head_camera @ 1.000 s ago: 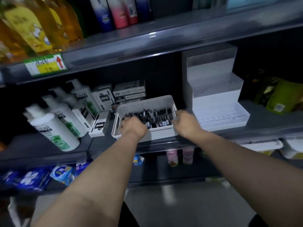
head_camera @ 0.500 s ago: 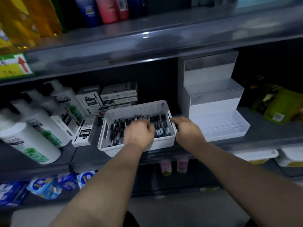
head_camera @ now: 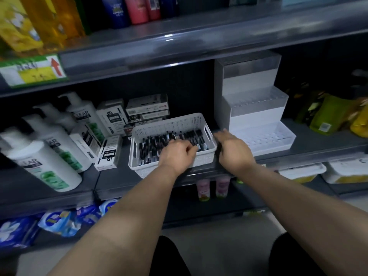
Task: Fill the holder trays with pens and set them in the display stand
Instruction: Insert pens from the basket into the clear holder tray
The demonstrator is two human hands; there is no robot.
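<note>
Plainly, left hand (head_camera: 177, 154) curls round pens (head_camera: 153, 144) in basket (head_camera: 173, 124); right hand (head_camera: 234, 151) slack-fingered (bottle (head_camera: 37, 158) reads "LEAR").

Matt perforated plastic on the white rectangular basket (head_camera: 173, 124); glossy plastic on the black pens (head_camera: 151, 144); smooth, partly frosted translucent plastic on the white stepped display stand (head_camera: 256, 120); sheeny painted metal on the dark grey shelf (head_camera: 179, 50); glossy plastic on the white pump bottles (head_camera: 39, 156); matt card on the small printed boxes (head_camera: 108, 154)
</note>
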